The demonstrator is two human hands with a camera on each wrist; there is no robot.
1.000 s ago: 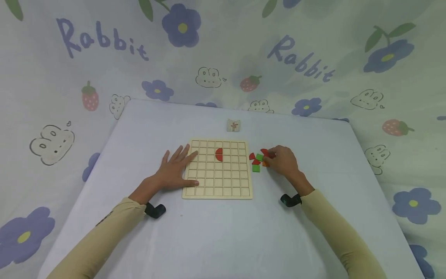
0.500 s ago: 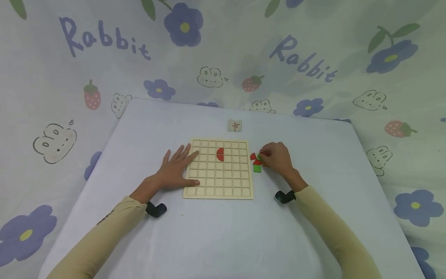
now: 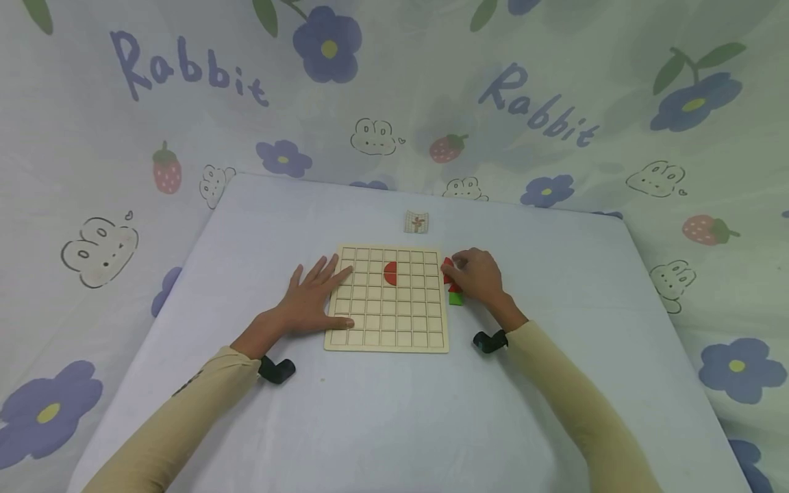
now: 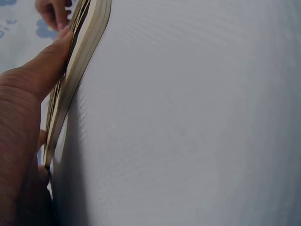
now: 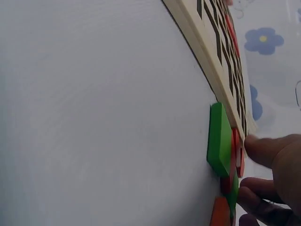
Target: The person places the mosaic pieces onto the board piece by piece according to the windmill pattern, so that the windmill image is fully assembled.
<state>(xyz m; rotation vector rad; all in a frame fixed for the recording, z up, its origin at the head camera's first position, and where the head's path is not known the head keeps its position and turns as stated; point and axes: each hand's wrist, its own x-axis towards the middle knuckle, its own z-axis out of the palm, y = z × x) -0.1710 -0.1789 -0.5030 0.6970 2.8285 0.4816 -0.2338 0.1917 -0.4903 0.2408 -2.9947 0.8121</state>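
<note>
My left hand (image 3: 305, 301) lies spread, fingers straight, over the left edge of a wooden grid board (image 3: 403, 335); in the left wrist view its thumb (image 4: 49, 59) presses along the board's edge. Two red quarter-circle pieces (image 3: 390, 274) form a half disc in the grid. Just right of the board, my right hand (image 3: 482, 277) has its thumb and fingers bent around a red quarter-circle piece (image 3: 446, 261). I cannot tell whether they pinch it. Close under that hand lie a green square piece (image 5: 220, 139), more red and green pieces, and an orange piece (image 5: 219, 212), partly hidden.
A small card (image 3: 416, 222) with a grid and a red pattern lies beyond the board. White cloth (image 3: 382, 418) covers the table. A curtain (image 3: 407, 82) printed with rabbits and flowers hangs behind it. Black cameras (image 3: 490, 342) sit at both wrists.
My right hand has shifted left across the loose pieces, from the orange and far red ones to the red piece nearest the board. My left hand stays on the board.
</note>
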